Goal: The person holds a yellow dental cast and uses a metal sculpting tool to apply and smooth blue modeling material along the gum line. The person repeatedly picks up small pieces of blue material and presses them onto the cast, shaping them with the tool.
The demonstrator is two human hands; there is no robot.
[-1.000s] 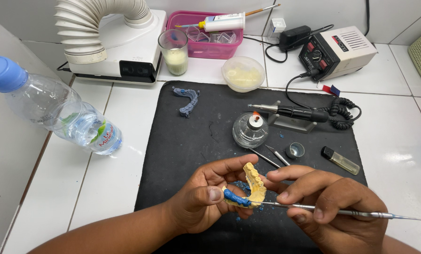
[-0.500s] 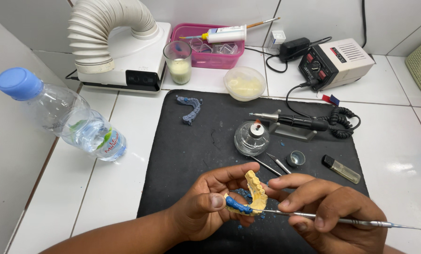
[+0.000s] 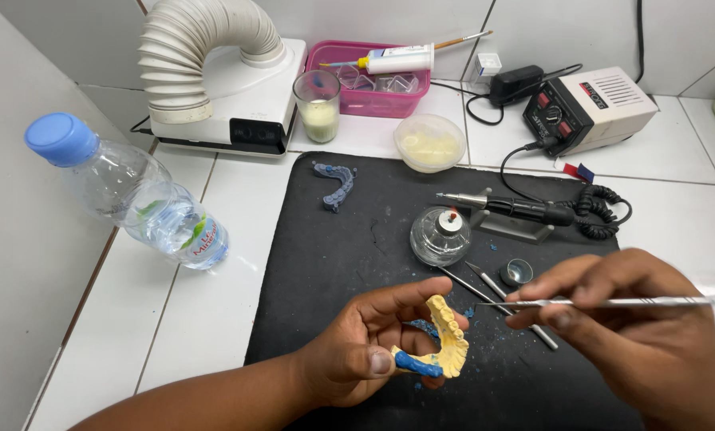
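My left hand [image 3: 365, 343] holds a yellow dental cast [image 3: 447, 345] with blue wax along its lower edge, low over a black mat [image 3: 357, 239]. My right hand [image 3: 629, 335] grips a thin metal instrument [image 3: 605, 302], held level with its tip pointing left, a little above and to the right of the cast. The tip is clear of the cast.
On the mat lie a blue arch-shaped piece [image 3: 335, 185], a glass spirit lamp [image 3: 440, 235], loose metal tools [image 3: 493, 289], a small round lid [image 3: 517, 271] and a handpiece on its rest [image 3: 509, 209]. Behind stand a suction unit with hose [image 3: 214, 72], a glass cup [image 3: 318, 104], a bowl [image 3: 429, 144], a pink tray [image 3: 369, 80] and a motor box [image 3: 585, 108]. A water bottle [image 3: 134, 191] lies at left.
My right hand has lifted the instrument up and away from the cast to the right. My left hand keeps the cast in about the same place.
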